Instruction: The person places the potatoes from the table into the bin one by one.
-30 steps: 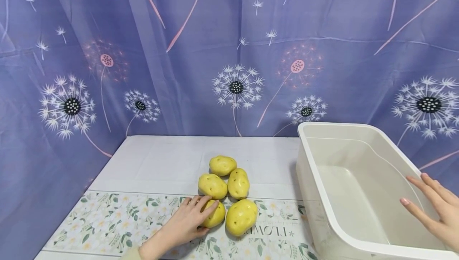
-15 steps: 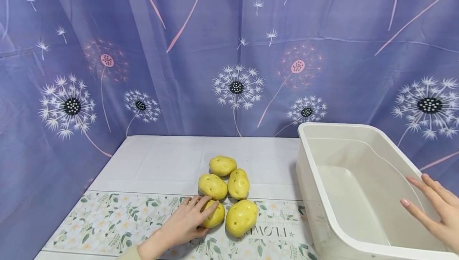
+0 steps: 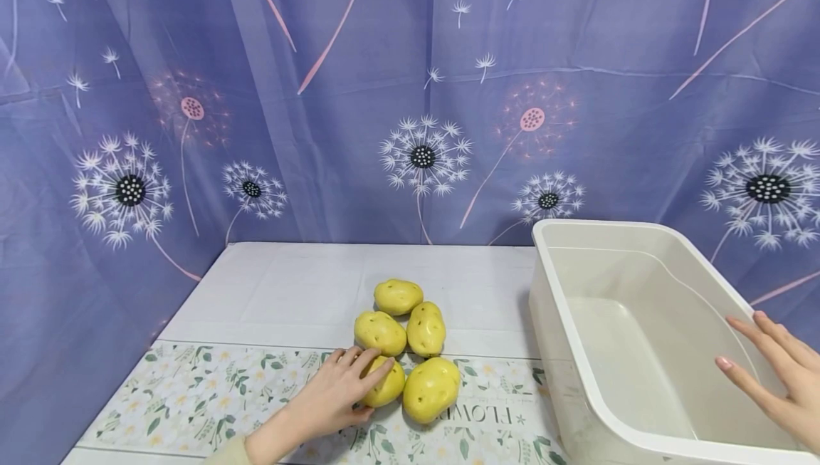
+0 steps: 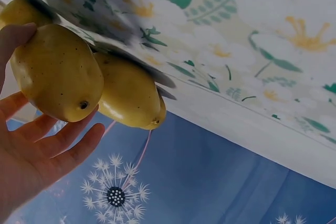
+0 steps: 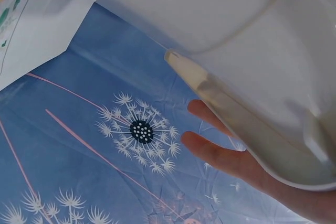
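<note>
Several yellow potatoes with small dark pits lie in a cluster on the table. My left hand curves around the front-left potato, thumb on its near side and fingers over its left and top. In the left wrist view, the thumb touches this potato, and another potato sits just behind it. To its right in the head view is the front-right potato. My right hand is at the right side of a large white bin, fingers extended and holding nothing; the bin rim partly covers it in the right wrist view.
The other potatoes lie behind the front pair. A floral printed mat covers the front of the white table. The bin's tall walls stand at the right. A purple dandelion-print curtain hangs behind.
Hardly anything moves. My left hand stays at the front-left potato, which has shifted very slightly right, toward the front-right one. The right hand stays in place.
</note>
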